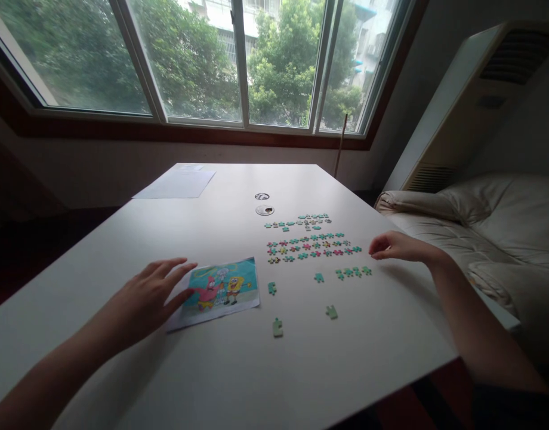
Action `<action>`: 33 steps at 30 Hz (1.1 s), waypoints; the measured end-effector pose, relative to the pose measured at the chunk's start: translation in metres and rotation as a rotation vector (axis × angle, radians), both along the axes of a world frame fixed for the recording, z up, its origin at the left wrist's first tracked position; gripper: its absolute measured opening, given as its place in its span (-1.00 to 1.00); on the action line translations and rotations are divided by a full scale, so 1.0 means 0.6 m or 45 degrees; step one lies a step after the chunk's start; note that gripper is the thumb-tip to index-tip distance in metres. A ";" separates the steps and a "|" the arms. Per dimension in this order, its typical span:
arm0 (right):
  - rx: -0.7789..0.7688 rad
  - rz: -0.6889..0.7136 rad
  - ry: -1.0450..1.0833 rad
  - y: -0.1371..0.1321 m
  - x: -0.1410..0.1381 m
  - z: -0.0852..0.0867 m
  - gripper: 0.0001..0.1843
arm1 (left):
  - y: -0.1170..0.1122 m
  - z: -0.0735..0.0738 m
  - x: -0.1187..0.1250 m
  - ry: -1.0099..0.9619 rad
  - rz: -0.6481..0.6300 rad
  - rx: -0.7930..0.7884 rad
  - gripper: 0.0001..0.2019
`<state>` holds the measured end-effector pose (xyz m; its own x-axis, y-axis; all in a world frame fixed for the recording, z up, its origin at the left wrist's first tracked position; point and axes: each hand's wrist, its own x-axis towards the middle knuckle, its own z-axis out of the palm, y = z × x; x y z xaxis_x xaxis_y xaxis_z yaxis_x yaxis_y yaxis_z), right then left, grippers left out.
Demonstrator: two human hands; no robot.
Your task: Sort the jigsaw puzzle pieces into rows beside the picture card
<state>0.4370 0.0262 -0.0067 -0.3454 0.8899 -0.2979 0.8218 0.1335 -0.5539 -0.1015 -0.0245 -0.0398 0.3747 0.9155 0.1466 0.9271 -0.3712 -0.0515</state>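
Observation:
My left hand [156, 292] is open, fingers spread over the left part of a printed cartoon picture [234, 289] lying on the white table. Beside the right end of the puzzle rows, my right hand [391, 246] is closed with fingers curled toward the thumb; what they hold, if anything, is hidden. Several rows of small colourful jigsaw pieces [317, 245] lie between the hands. A short row of green pieces [354, 272] sits just below my right hand. Nearer me lie separate pieces: one green piece [277, 328], another [331, 312], a third [318, 278] and one [272, 288] by the picture.
Two round discs [264, 210] lie beyond the puzzle rows. White paper sheets [176, 184] rest at the table's far left. A pale padded sofa [462, 221] stands along the right side, and a window [238, 65] spans the wall behind the table [99, 275].

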 end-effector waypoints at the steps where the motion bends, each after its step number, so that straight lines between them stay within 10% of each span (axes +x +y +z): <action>1: -0.010 -0.011 -0.010 0.000 0.002 -0.001 -0.61 | 0.006 0.000 -0.012 0.005 0.006 -0.040 -0.45; 23: -0.462 -0.240 0.146 -0.012 -0.003 -0.010 -0.61 | 0.014 -0.012 -0.051 -0.131 -0.018 -0.389 -0.34; 33: -0.367 -0.033 0.036 -0.003 0.000 -0.020 -0.61 | 0.008 -0.015 -0.069 -0.102 -0.009 -0.442 -0.31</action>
<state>0.4372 0.0243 -0.0187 -0.3353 0.7786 -0.5305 0.8067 -0.0537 -0.5885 -0.1429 -0.0197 -0.0488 0.3811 0.9133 -0.1437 0.9204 -0.3602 0.1519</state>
